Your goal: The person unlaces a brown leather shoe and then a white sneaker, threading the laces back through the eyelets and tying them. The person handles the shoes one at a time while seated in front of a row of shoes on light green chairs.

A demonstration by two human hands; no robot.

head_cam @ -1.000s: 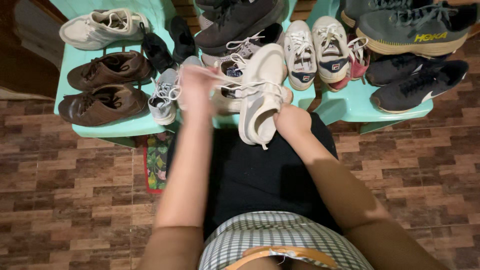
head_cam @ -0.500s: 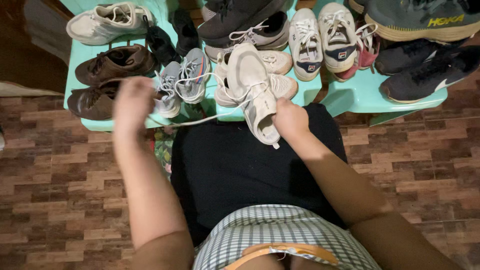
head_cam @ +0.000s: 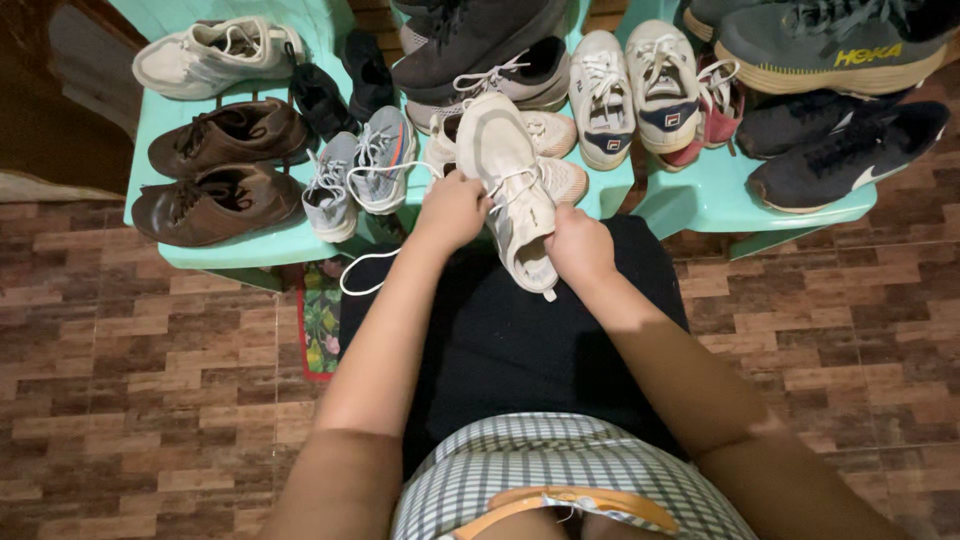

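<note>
A cream-white sneaker (head_cam: 508,172) rests heel-down on my black-clad lap, toe pointing away. My right hand (head_cam: 578,244) grips its heel end from the right. At the lace area on the shoe's left side, my left hand (head_cam: 452,208) pinches the white shoelace (head_cam: 362,262). The loose lace hangs in a loop to the left, over the edge of the stool. Its far end is hidden behind my left hand.
Several shoes crowd two mint-green plastic stools (head_cam: 240,245): brown leather shoes (head_cam: 218,202), small grey sneakers (head_cam: 358,170), white sneakers (head_cam: 632,90), black sneakers (head_cam: 850,150) and a grey-and-yellow runner (head_cam: 830,45). The floor is brown brick-pattern tile (head_cam: 130,380). A floral cloth (head_cam: 318,320) lies under the stool.
My left hand swung out to the left pulling the lace long, then came back to the shoe's lace area. The lace now hangs slack. My right hand kept hold of the heel.
</note>
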